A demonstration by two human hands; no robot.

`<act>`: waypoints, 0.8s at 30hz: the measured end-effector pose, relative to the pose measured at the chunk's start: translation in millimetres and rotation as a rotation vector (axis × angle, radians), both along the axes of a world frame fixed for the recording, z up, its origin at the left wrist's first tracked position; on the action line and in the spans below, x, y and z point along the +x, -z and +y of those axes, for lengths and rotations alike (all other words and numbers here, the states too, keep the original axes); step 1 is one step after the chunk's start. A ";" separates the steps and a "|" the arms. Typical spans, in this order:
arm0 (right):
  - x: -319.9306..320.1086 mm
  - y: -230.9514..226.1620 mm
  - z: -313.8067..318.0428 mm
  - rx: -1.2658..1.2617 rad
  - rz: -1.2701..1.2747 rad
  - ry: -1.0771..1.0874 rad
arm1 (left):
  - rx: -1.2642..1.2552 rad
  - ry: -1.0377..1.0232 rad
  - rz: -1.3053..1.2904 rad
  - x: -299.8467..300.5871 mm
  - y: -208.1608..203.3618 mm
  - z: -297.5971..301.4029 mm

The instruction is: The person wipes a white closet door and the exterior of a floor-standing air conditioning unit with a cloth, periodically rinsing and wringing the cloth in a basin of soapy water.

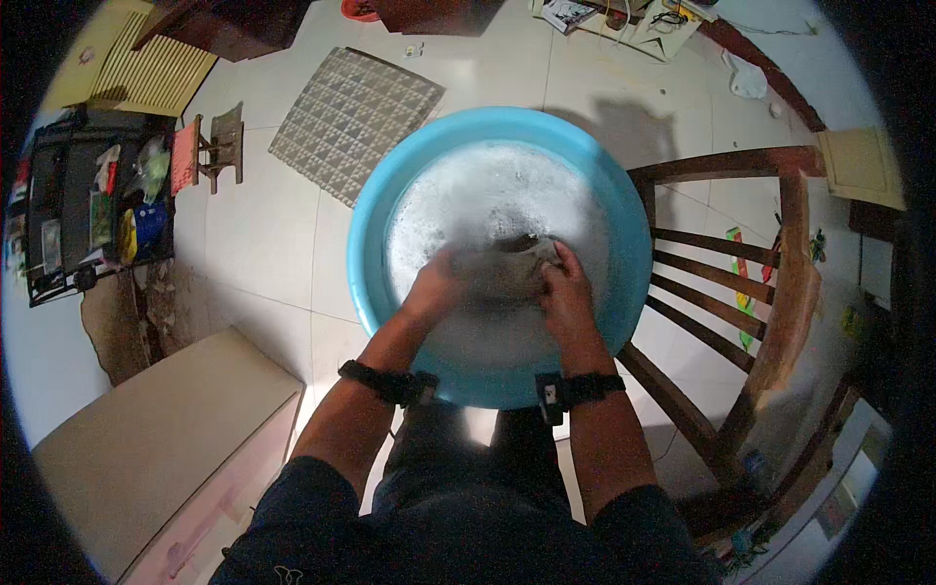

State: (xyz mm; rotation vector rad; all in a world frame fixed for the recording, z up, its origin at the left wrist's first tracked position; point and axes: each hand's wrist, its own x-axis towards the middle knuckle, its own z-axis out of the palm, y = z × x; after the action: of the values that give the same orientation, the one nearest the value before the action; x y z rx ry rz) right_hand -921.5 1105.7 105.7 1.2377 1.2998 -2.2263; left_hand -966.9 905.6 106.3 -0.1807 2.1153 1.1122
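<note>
A large light-blue basin (pixel 367 210) holds whitish, sudsy water (pixel 448 190). Over the suds, a grey-brown piece of wet cloth (pixel 500 276) is stretched between my two hands, its shape blurred. My left hand (pixel 432 288) is closed on the cloth's left end, its fingertips mostly hidden behind the fabric. The right end is gripped by my right hand (pixel 568 285), thumb and fingers pressed together on it. Whether the cloth's lower edge touches the water I cannot tell. Each wrist wears a black strap with a small device.
Just right of the basin stands a dark wooden chair or rack with slats (pixel 717 278). A patterned mat (pixel 356 122) lies on the tiled floor beyond the basin, left. A small stool (pixel 222 146) and a loaded black shelf (pixel 97 210) are farther left. A beige-topped box (pixel 175 419) sits lower left.
</note>
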 end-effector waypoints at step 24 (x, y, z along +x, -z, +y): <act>34.6 -35.6 -6.0 -0.065 0.409 -0.275 | 0.816 -0.525 -0.128 39.5 -59.0 36.2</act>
State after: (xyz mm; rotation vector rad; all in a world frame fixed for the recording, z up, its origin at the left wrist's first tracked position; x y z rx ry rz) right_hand -886.9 1099.7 141.3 0.5515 1.4208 -2.3645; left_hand -927.4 941.8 165.4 -0.4094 1.3762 2.1104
